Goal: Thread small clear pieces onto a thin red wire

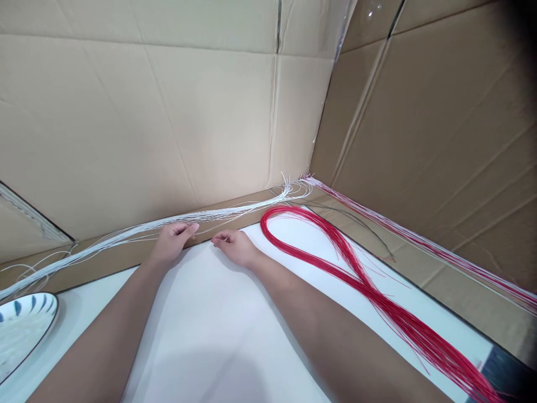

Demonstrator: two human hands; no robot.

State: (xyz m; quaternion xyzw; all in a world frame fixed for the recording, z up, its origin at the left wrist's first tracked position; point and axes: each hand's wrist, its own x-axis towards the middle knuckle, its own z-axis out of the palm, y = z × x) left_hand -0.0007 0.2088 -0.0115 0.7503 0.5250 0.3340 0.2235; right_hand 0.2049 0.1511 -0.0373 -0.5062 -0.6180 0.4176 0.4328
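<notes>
My left hand (174, 242) is closed in a pinch just in front of a long bundle of thin white wires (197, 215). A single pale strand runs near its thumb tip, but whether the fingers hold it I cannot tell. A short gap to the right, my right hand (235, 246) has its thumb and forefinger pressed together above the far edge of the white tabletop (210, 313). Anything in that pinch is too small to make out. Beyond my right forearm lies a looped bundle of red wires (319, 263), crossing over itself on the table.
Cardboard walls (188, 123) rise behind and to the right. Red and white wires (419, 240) stretch along the right wall from the corner, with a few dark strands (356, 215) nearby. A patterned plate (29, 330) holding small whitish pieces sits at the left.
</notes>
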